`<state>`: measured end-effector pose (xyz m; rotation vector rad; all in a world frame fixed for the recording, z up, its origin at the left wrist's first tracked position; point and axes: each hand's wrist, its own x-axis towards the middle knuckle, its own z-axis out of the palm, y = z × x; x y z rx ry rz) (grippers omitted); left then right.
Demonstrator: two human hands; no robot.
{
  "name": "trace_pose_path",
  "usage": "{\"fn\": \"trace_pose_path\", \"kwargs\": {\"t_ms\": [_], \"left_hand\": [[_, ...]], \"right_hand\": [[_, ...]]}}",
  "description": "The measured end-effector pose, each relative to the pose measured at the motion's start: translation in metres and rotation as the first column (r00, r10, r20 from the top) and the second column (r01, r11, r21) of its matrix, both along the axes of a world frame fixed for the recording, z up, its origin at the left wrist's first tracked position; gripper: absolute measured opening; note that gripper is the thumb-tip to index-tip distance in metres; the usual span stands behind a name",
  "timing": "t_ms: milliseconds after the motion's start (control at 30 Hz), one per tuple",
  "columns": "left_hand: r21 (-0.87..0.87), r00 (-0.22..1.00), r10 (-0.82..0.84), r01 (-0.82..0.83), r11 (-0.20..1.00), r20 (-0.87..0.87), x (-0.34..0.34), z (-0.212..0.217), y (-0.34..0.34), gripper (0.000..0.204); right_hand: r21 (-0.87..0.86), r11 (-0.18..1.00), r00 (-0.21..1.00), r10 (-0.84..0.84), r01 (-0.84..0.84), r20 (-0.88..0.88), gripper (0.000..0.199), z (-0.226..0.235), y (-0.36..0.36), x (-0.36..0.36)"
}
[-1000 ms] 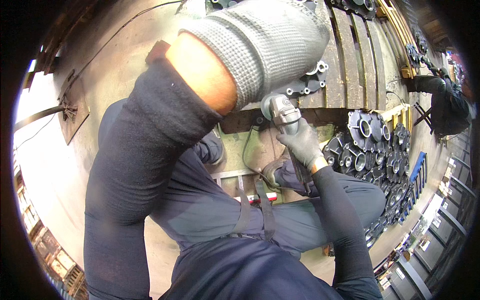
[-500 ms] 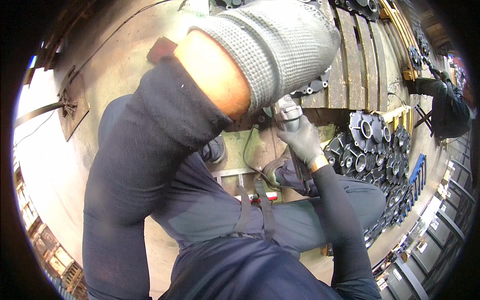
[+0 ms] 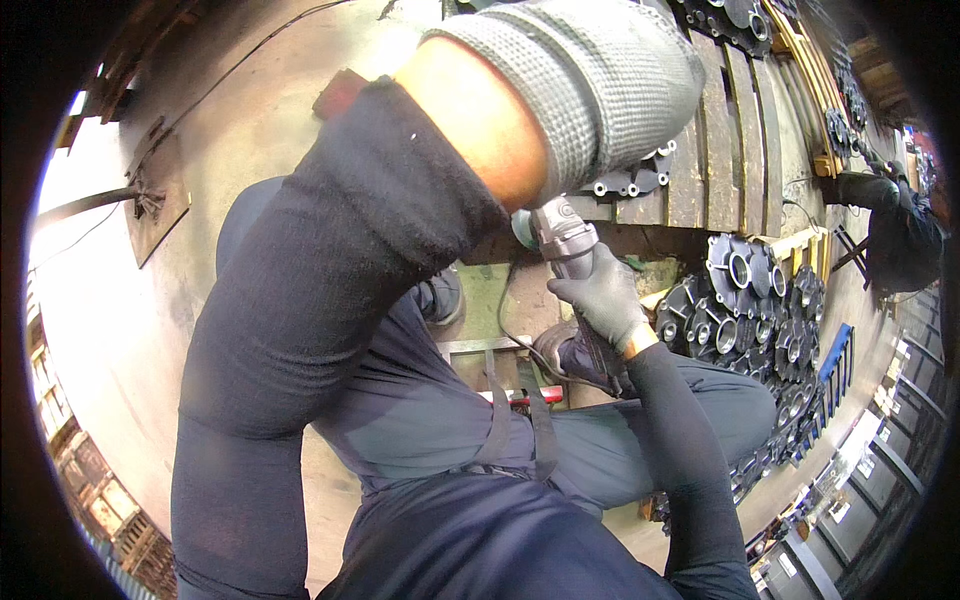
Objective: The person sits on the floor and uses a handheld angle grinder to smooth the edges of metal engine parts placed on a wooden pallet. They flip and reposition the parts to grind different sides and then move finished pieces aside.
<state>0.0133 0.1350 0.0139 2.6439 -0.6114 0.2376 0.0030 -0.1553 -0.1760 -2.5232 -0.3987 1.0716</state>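
Observation:
My right hand [image 3: 606,298], in a grey glove, is closed around an angle grinder [image 3: 564,236]. The grinder's metal head points away from me, and a greenish disc [image 3: 523,229] shows at its left side. Close to the camera, my left hand [image 3: 610,85] wears a light grey knitted glove and looms large over the upper middle. Its fingers are hidden, so whether it holds anything does not show. Just beyond the grinder, black cast metal parts [image 3: 640,180] stick out from under the left hand, at the edge of a wooden pallet [image 3: 712,140].
Many black cast housings [image 3: 740,310] are stacked to the right, near a blue rack [image 3: 836,366]. A cable runs down from the grinder past my shoe [image 3: 555,350]. At far right, another person [image 3: 900,235] bends over. A metal plate [image 3: 160,215] stands at left.
My left hand and forearm have shifted up and to the right. The grinder in my right hand has moved slightly left, with its disc now showing. The whole view has shifted a little.

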Motion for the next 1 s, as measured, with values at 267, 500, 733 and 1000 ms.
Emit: {"fn": "trace_pose_path", "kwargs": {"t_ms": [267,500,733,1000], "left_hand": [[-0.069,0.997,-0.017,0.011,0.998,-0.075,0.002,0.002,0.018,0.013],[-0.026,0.999,-0.001,0.002,1.0,0.032,-0.003,-0.015,0.019,0.013],[-0.018,0.998,0.021,-0.02,1.0,0.066,-0.004,-0.021,0.023,0.013],[0.009,0.992,0.049,-0.051,0.999,0.112,0.0,-0.027,0.02,0.013]], "right_hand": [[-0.03,0.997,0.997,0.071,-0.071,0.003,0.073,-0.012,0.015,-0.003],[0.012,0.998,0.997,0.063,-0.063,0.052,0.071,-0.018,0.026,0.004],[-0.042,0.996,0.997,0.08,-0.079,0.014,0.07,-0.012,0.021,-0.002],[-0.028,0.997,0.997,0.074,-0.074,0.024,0.072,-0.009,0.024,-0.001]]}}
